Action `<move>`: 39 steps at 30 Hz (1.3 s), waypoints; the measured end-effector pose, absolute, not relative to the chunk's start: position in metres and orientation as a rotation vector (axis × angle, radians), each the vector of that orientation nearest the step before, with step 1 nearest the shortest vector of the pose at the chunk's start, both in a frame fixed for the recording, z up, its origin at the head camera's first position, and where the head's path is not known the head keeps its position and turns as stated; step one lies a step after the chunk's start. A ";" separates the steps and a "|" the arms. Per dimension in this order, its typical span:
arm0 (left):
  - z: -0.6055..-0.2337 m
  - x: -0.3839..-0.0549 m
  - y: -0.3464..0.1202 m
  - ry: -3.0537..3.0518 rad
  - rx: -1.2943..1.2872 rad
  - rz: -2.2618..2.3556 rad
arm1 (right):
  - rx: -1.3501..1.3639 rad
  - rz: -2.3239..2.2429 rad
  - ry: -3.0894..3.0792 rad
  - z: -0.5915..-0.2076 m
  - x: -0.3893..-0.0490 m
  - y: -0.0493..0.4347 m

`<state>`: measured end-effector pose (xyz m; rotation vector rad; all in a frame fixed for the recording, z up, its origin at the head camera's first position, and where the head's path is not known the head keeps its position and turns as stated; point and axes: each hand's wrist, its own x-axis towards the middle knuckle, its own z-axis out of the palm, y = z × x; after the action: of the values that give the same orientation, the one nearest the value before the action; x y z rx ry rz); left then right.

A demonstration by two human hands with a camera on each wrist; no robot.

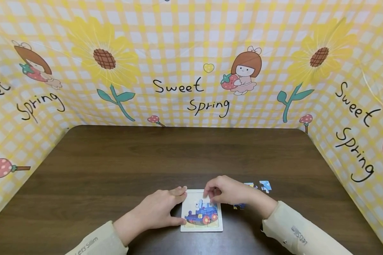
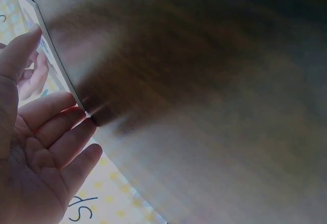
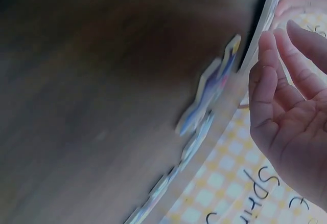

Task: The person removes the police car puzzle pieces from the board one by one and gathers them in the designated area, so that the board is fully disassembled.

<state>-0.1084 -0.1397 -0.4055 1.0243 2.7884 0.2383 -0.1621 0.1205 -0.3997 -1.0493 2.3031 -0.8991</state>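
Observation:
A small jigsaw puzzle in a white frame tray (image 1: 201,229) lies on the table, partly filled with pieces that show a blue train (image 1: 204,216). My left hand (image 1: 159,209) rests against the tray's left side, thumb near the lower corner and fingers by the upper one. In the left wrist view its fingers (image 2: 71,137) extend along the tray's edge. My right hand (image 1: 228,191) is over the tray's upper right part, fingers bent downward, and covers that corner. From the right wrist, its thumb (image 3: 306,42) appears apart from the fingers, with no piece visible between them.
Loose jigsaw pieces lie right of the tray, including a light blue one (image 1: 265,185) and another (image 1: 239,206) partly under my right forearm. Brown wooden table (image 1: 178,152) extends behind. A yellow checked cloth (image 1: 178,63) encloses the back and sides.

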 end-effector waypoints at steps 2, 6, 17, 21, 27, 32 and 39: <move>-0.405 -0.109 -0.139 2.785 1.022 0.241 | -1.050 -0.883 2.293 -0.399 -0.162 0.116; -0.404 -0.109 -0.139 2.777 1.013 0.249 | -1.035 -0.844 2.284 -0.399 -0.161 0.110; -0.403 -0.110 -0.140 2.777 1.008 0.261 | -1.058 -0.802 2.309 -0.401 -0.158 0.104; -0.404 -0.109 -0.140 2.780 1.017 0.262 | -1.055 -0.787 2.316 -0.403 -0.157 0.102; -0.404 -0.108 -0.139 2.771 1.013 0.264 | -1.048 -0.776 2.329 -0.402 -0.156 0.101; -0.404 -0.109 -0.139 2.774 1.010 0.258 | -1.028 -0.784 2.333 -0.402 -0.154 0.101; -0.404 -0.108 -0.138 2.773 1.003 0.264 | -1.003 -0.820 2.315 -0.402 -0.153 0.101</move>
<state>-0.1080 -0.1383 -0.4036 1.0031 2.7734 0.2642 -0.1525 0.1014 -0.4017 -1.0032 2.3155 -0.8200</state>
